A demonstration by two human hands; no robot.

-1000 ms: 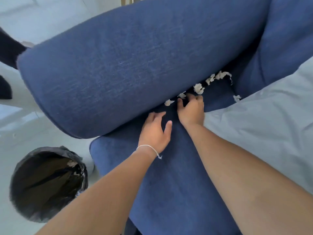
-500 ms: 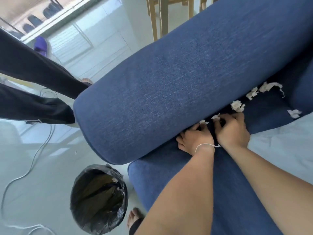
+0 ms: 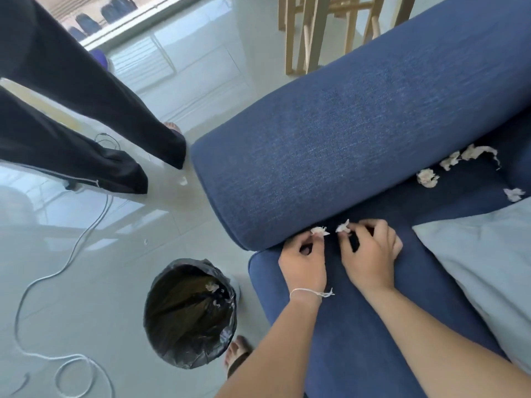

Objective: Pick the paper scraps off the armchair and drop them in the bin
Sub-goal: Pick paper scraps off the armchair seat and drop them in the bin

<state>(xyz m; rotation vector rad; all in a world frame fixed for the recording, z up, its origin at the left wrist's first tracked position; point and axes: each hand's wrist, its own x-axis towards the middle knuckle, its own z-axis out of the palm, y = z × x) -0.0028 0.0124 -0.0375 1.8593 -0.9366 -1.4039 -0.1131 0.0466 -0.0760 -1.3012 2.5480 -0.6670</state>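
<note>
Both hands have drawn nearer along the crease since half a second earlier, and each now lifts a scrap clear of the fabric. Left hand (image 3: 304, 261) pinches a paper scrap (image 3: 319, 231) between thumb and fingertips at the near end of the blue armrest (image 3: 344, 156); right hand (image 3: 370, 254), just beside it, pinches a second scrap (image 3: 343, 226) the same way. Both grips are closed on paper — neither hand is empty.

Remaining scraps (image 3: 428, 177) lie farther along the crease between armrest and seat cushion (image 3: 344, 354), toward the far right, with one more scrap (image 3: 514, 194) near the edge of the pale pillow (image 3: 474, 268). The bin (image 3: 189, 314), lined with a black bag, stands on the floor to the near left of the armchair, and a few scraps already cling inside its rim.

Risk: the pieces are small, light and held only at the fingertips, so a loose pinch or a quick swing toward the bin could let one flutter onto the tiles — one white fragment (image 3: 183, 180) already lies on the floor beside another person's dark trouser legs (image 3: 86, 110).

Pose: both forearms reach forward from the near edge, wrists low over the cushion, fingers curled inward, knuckles up.
</note>
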